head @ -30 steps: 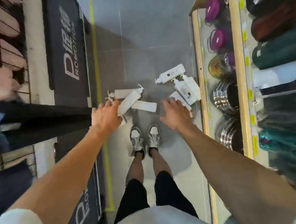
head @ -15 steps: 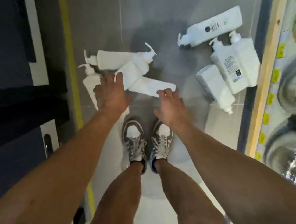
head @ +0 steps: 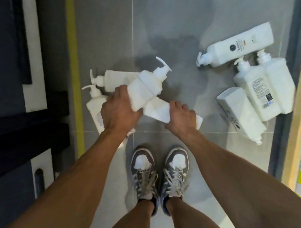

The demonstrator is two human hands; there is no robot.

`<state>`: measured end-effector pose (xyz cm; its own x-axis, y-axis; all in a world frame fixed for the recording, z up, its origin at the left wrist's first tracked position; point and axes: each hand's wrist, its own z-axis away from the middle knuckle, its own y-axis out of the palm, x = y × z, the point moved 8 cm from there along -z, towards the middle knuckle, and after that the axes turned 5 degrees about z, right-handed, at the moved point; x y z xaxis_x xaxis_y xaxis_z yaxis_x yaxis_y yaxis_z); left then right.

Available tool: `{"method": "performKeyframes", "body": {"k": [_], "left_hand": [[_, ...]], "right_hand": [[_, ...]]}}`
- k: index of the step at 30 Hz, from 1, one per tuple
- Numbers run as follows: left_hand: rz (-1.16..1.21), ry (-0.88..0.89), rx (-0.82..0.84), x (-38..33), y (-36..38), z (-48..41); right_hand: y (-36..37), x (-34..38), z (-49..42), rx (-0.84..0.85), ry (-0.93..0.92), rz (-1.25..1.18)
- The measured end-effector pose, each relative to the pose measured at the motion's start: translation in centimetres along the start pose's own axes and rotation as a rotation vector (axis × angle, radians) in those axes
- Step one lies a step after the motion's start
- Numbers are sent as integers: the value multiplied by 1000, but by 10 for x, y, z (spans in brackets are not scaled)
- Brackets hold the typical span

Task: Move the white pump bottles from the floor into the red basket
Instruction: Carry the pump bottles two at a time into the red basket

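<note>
1. The left hand (head: 118, 110) is closed around the base of a white plastic pump bottle with its curved spout pointing up and to the right (head: 147, 84), fingers wrapped over its lower end.
2. The right hand (head: 181, 119) is clasped over a second white squared bottle lying crosswise beneath the first (head: 157, 108), covering its right end.
3. Both held bottles sit low over the grey tiled floor (head: 170, 28); whether they touch it cannot be told.
4. Two more white pump bottles (head: 113, 79) lie just left of the held pair, partly under the left hand.
5. A cluster of four white rectangular pump bottles (head: 254, 88) lies on the floor to the right, touching one another, near a pale wooden shelf edge (head: 298, 116).
6. Grey laced sneakers (head: 160, 172) stand below the hands.
7. A yellow floor stripe (head: 73, 47) runs along the left.
</note>
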<state>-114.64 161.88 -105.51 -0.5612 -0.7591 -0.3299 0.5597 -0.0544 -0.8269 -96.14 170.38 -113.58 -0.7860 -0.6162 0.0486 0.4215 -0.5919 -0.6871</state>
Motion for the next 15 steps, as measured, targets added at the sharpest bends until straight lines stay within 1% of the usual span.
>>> {"method": "performKeyframes", "body": {"k": [2,5,9,11,15], "left_hand": [[20,-17,6,-10,-36,20],[-40,-24,34,-30,-103,58],[-83,-58,59,-68,-205,124],[-64,-76,55,-86,-260,157],[-33,-9,3,-126,-359,232]], "right_hand": [[-23,-13,34,19,59,-56],[-73,-30,100,16,136,-131],[-159,-47,205,7,266,-267],[-207,-53,259,-16,338,-344],[-300,-53,365,-52,425,-470]]}}
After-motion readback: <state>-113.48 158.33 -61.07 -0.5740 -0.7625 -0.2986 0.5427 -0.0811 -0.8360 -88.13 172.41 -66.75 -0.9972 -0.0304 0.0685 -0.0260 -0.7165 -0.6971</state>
